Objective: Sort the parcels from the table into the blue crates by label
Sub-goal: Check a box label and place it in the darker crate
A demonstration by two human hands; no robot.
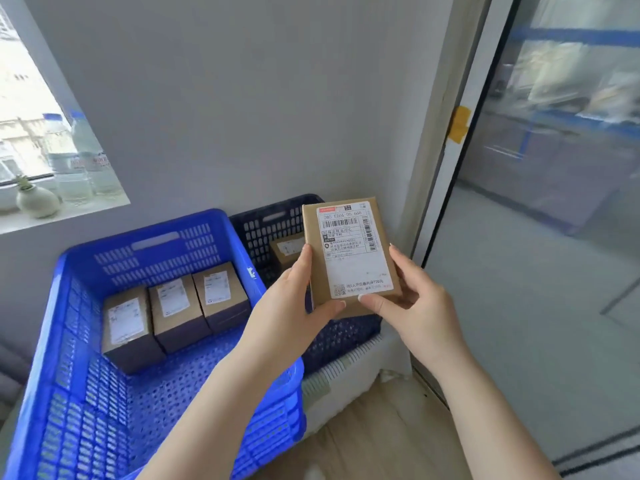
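Nearest the camera, two bare forearms reach forward from the bottom edge. The left hand (294, 306) curls round the left edge and lower corner of a flat brown parcel (351, 252), thumb on its front; the right hand (412, 299) pinches the lower right corner, thumb pressed across the bottom of the white label (353, 249). The parcel is held upright, label facing the camera, in the air above the near part of the dark blue crate (263, 220) and touching neither crate.

Below and to the left sits the bright blue crate (69, 341), with three boxed parcels (173, 310) standing side by side along its far wall. The dark blue crate stands just beside it, to the right, and at least one boxed parcel (287, 252) shows inside; the held parcel hides the rest of it. The crates sit on the floor against the wall, and no bench is in view.

This looks like the label-reading step, so the main risk is a wrong choice: the crates touch each other and the parcel hangs near their shared edge. The print is small and partly under the right thumb, which could cause a misread. Both hands grip only the lower part, so releasing one early could tip the parcel. Dropped from this height, it might land on the box below or catch the rim and fall to the floor.
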